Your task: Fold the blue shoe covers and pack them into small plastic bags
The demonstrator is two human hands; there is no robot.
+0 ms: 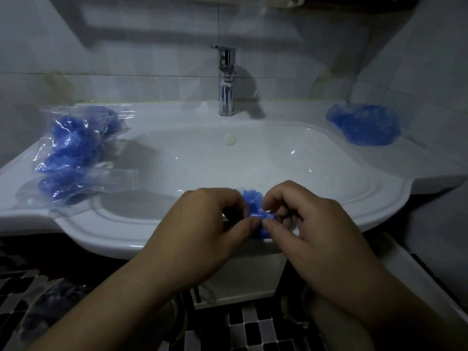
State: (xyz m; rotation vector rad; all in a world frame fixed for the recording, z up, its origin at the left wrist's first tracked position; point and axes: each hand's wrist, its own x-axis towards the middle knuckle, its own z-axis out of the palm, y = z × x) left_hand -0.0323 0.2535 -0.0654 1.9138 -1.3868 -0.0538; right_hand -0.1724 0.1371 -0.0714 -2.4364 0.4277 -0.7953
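Over at about nine o'clock on the white sink (83, 231), a heap of small plastic bags (73, 153) lies on the left ledge, each stuffed with blue, some overlapping and one hanging toward the bowl. At six o'clock, over the front rim, the left hand (205, 224) has its fingers curled, thumb and forefinger pinching one end of a scrunched blue shoe cover (254, 202). That cover sits bunched between the two hands, just above the rim. Straight behind it, at twelve o'clock, the chrome tap (226, 82) stands upright on the back ledge, with a round overflow cap (230, 139) on the bowl wall below it. The right hand (309, 219) mirrors the left, fingers curled in and thumb pinching the other end of the same cover. Far off at two o'clock, a loose pile of shoe covers (364, 124) rests on the right ledge, well apart from the hands.
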